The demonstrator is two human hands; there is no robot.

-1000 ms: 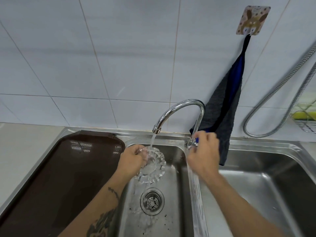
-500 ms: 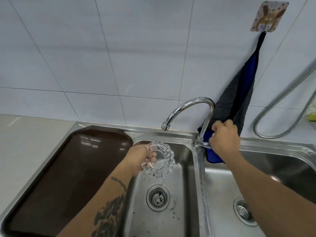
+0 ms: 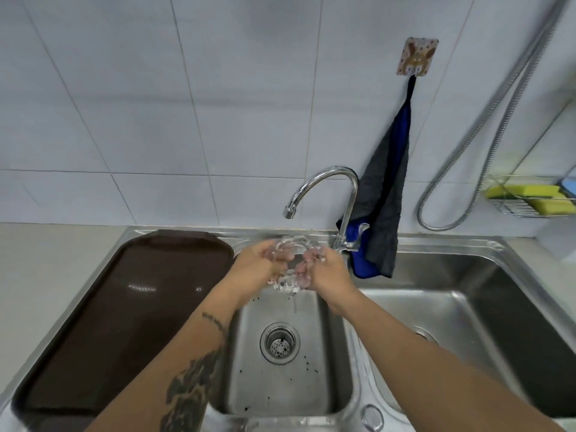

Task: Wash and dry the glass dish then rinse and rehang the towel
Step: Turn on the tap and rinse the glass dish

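Stainless steel sink unit [image 3: 436, 241] set into a pale countertop [image 3: 56, 260]. A dark brown tray [image 3: 118, 313] lies on the drainboard at 9 o'clock. 2 basins follow: the middle basin [image 3: 311, 385] holds a round drain strainer [image 3: 279, 342] and dark specks; the larger basin [image 3: 467, 322] lies at 3 o'clock. The chrome faucet [image 3: 327, 179] rises at 12 o'clock.

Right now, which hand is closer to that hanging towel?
The right hand. It holds the glass dish just left of the towel; the left hand grips the dish's far side.
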